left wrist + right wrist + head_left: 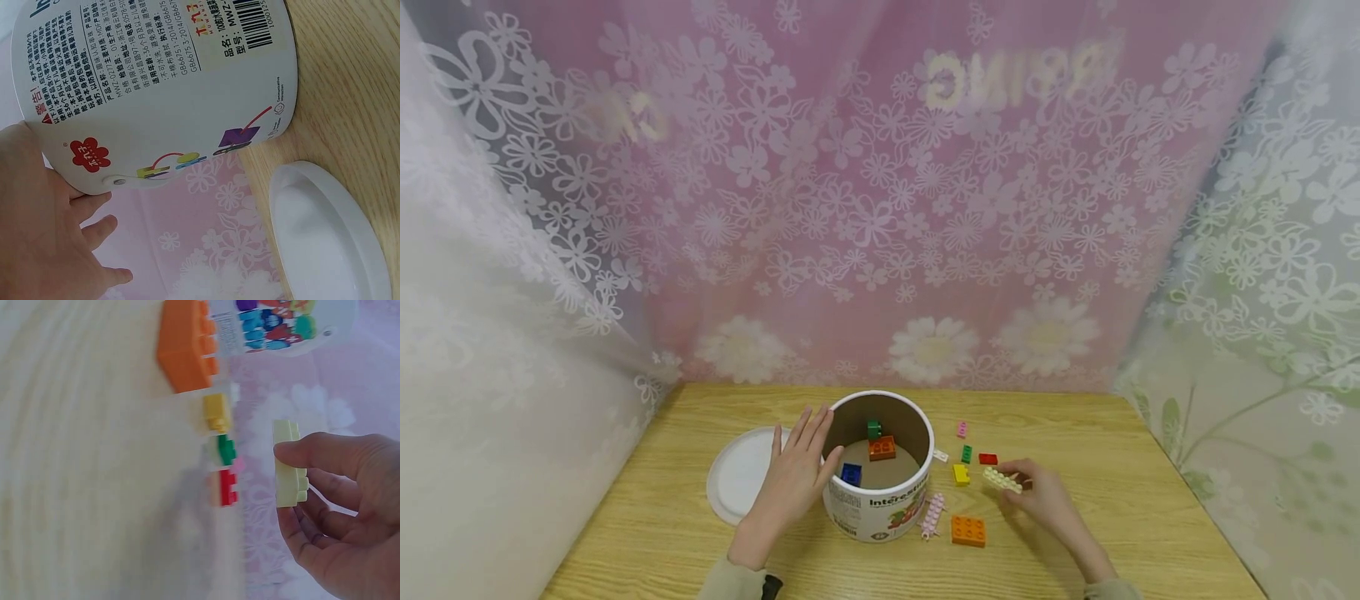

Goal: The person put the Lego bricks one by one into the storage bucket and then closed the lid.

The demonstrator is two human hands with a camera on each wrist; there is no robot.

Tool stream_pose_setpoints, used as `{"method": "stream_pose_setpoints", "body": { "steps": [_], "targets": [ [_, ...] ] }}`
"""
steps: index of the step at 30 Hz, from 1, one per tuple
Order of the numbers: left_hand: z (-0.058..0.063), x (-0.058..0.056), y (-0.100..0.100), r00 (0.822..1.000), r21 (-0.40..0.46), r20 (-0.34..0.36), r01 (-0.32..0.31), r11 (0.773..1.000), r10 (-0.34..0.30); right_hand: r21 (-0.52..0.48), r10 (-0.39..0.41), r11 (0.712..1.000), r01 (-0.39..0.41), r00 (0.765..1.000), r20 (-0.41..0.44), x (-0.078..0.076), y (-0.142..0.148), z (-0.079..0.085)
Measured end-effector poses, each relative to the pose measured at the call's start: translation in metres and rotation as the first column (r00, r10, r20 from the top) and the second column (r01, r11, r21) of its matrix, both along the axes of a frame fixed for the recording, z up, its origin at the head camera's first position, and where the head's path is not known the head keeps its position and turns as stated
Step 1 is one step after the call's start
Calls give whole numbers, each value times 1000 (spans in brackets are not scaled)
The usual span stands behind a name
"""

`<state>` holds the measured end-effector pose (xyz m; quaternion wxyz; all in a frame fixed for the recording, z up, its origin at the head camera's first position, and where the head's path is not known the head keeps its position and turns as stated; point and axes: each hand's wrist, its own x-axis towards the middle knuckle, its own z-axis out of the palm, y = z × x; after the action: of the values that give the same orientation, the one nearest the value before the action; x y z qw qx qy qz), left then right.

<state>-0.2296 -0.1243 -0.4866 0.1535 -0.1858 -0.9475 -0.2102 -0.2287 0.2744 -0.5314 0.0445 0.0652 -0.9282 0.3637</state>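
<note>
My left hand [795,473] rests on the left rim of a round white bucket [850,508], its fingers extended. In the left wrist view, the hand [50,219] lies against the upper edge of the printed wall. Blue [851,474], orange-red [882,448] and green [874,430] building bricks lie inside the bucket. To the right, my right hand [1047,498] pinches a pale yellow studded brick [1002,481] between thumb and fingers. The right wrist view shows that brick [287,465] held above the table, its studs turned toward the palm.
A white lid [737,479] lies left of the bucket. Right of it on the wooden table lie an orange brick [968,531], a pink studded piece [933,516], and yellow [961,475], green [967,454], red [988,459] and small pink [962,429] bricks. Floral curtains [880,208] surround the table.
</note>
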Motion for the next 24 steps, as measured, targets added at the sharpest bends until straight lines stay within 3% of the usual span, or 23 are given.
{"method": "stream_pose_setpoints", "body": {
  "steps": [12, 24],
  "targets": [
    [-1, -2, 0, 1000, 5, 8, -2, 1000, 2, 24, 75, 997, -73, 992, -97, -4, -9, 39],
    [0, -2, 1, 1000, 1, 22, -8, 1000, 8, 67, 107, 993, -97, 981, -162, -12, -22, 59]
  ]
}}
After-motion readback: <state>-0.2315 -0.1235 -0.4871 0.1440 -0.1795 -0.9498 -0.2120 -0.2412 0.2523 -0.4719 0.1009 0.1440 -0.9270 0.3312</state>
